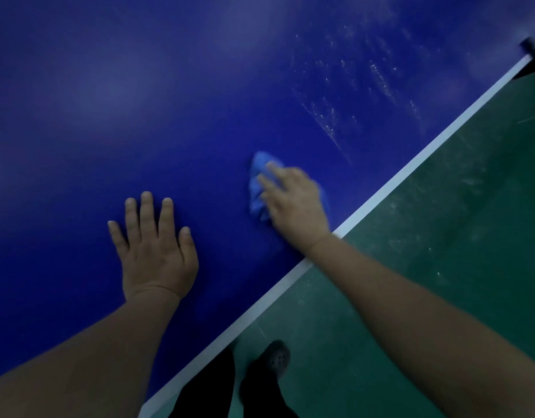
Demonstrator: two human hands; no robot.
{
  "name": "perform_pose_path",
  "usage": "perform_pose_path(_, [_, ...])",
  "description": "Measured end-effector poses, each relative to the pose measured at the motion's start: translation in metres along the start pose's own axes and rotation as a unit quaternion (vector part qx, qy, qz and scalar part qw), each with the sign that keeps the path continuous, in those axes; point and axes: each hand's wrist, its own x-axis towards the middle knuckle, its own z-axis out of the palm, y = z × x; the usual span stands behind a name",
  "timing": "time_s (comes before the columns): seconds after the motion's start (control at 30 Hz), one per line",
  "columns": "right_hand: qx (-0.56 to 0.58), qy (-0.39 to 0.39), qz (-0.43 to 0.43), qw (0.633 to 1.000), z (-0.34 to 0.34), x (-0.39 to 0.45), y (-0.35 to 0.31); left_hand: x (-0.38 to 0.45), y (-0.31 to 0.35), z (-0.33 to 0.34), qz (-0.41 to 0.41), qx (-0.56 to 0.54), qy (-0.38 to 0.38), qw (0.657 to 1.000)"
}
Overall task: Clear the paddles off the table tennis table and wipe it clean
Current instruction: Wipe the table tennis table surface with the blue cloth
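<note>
— What do you have on the head camera?

— I see the blue table tennis table (139,101) filling most of the view, its white edge line (411,167) running diagonally from lower left to upper right. Beyond that edge is green floor (441,236).

— And the hands?

— My left hand (156,248) lies flat on the blue top, palm down, fingers straight and slightly spread, holding nothing. My right hand (293,206) rests on a bunched blue cloth (258,188), near the white edge. The fingers reach forward over the cloth, pressing it onto the surface; the picture is blurred there, so I cannot tell whether the thumb curls under it.

— How does the surface look?

— I see pale streaks and specks (350,95) on the top beyond the cloth, toward the upper right. A dark fitting (533,55) sits at the table edge in the far right corner; I cannot tell what it is.

— Anything below?

— Dark trouser legs (215,384) and a dark shoe (275,360) on the green floor.
</note>
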Motion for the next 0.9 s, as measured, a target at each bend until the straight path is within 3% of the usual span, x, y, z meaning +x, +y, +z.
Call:
perform_pose_path(0.1, [-0.054,0.023,0.209,0.976,-0.004,0.010,0.046,0.000,-0.001,0.001,0.002,0.004,-0.003,1.000])
perform_pose_path(0.17, [-0.063,0.024,0.264,0.962,-0.004,0.008,0.026,0.000,-0.001,0.001,0.001,0.006,-0.003,1.000])
perform_pose_path(0.23, [-0.038,0.000,0.177,0.983,0.000,-0.010,-0.019,0.001,-0.001,0.001,0.001,0.008,-0.004,1.000])
perform_pose_path(0.3, [0.009,-0.047,0.020,0.999,0.000,-0.038,-0.058,0.001,-0.001,0.001,-0.003,0.006,-0.004,1.000])
perform_pose_path(0.37, [0.017,-0.055,-0.058,0.997,-0.004,-0.046,-0.043,0.002,0.000,0.000,-0.002,0.009,-0.008,1.000])
perform_pose_path(0.4, [0.001,-0.047,-0.032,0.998,-0.004,-0.042,-0.021,0.002,-0.001,0.000,-0.001,0.010,-0.009,1.000])
perform_pose_path(0.5, [-0.073,-0.036,0.185,0.979,-0.011,-0.021,0.042,0.001,0.000,0.001,0.000,0.013,-0.008,1.000])
perform_pose_path(0.57, [-0.080,-0.051,0.240,0.966,-0.011,-0.018,0.044,0.001,-0.001,0.001,0.001,0.013,-0.004,1.000])
perform_pose_path(0.83, [-0.019,-0.061,0.105,0.992,0.028,0.066,-0.030,0.003,-0.005,0.007,0.008,0.014,0.016,1.000])
perform_pose_path(0.9, [0.004,-0.083,0.008,0.997,0.039,0.099,-0.044,0.002,-0.006,0.008,0.011,0.015,0.023,1.000])
